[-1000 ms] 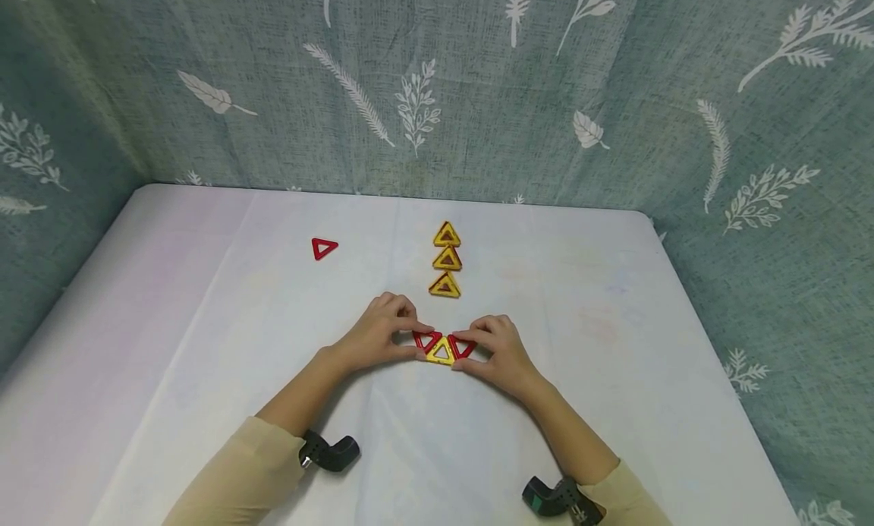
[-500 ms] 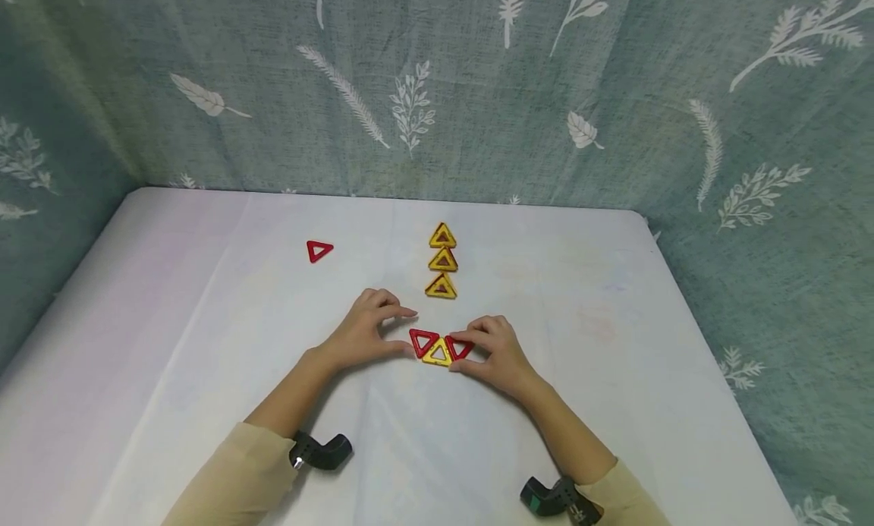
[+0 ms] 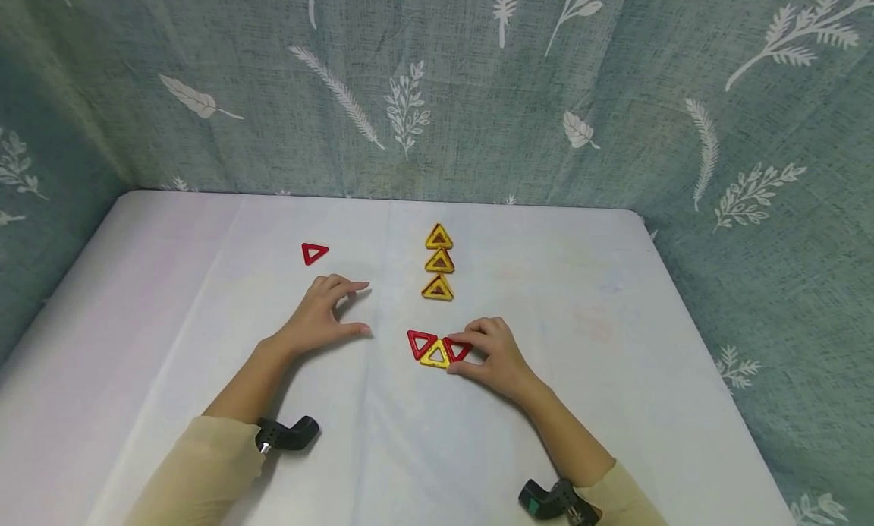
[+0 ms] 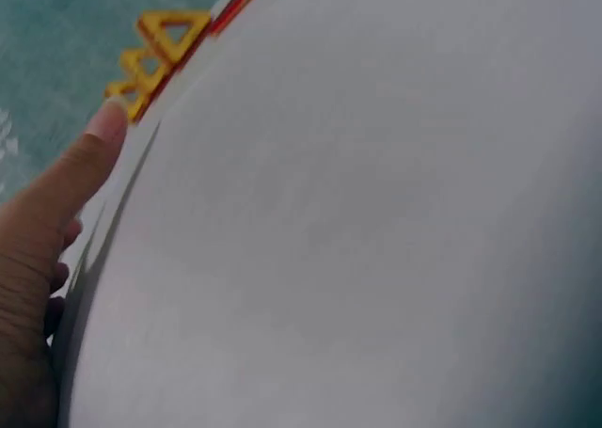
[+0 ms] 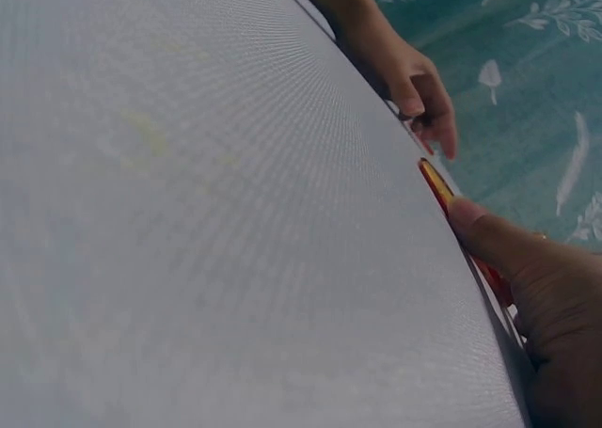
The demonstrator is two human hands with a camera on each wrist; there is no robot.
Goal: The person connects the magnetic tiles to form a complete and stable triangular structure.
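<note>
A row of three flat triangular tiles lies on the white table: a red triangle (image 3: 421,344) at its left, a yellow triangle (image 3: 435,354) in the middle and another red triangle (image 3: 457,350) at its right. My right hand (image 3: 493,357) pinches the right red triangle between thumb and index finger. To the left of the row, my left hand (image 3: 319,313) holds nothing, its thumb and index finger spread apart. Above that hand lies a single red triangle (image 3: 315,253). In the left wrist view the yellow triangles (image 4: 174,33) show beyond my thumb.
Behind the row, yellow triangles stand in a column: a near one (image 3: 438,288), a middle one (image 3: 440,261) and a far one (image 3: 439,237), each with red showing underneath. A green leaf-patterned cloth (image 3: 478,131) hangs around the table (image 3: 580,435).
My left hand has let go of the left red triangle and moved away to the left, its fingers spreading. The right hand stays on its red triangle.
</note>
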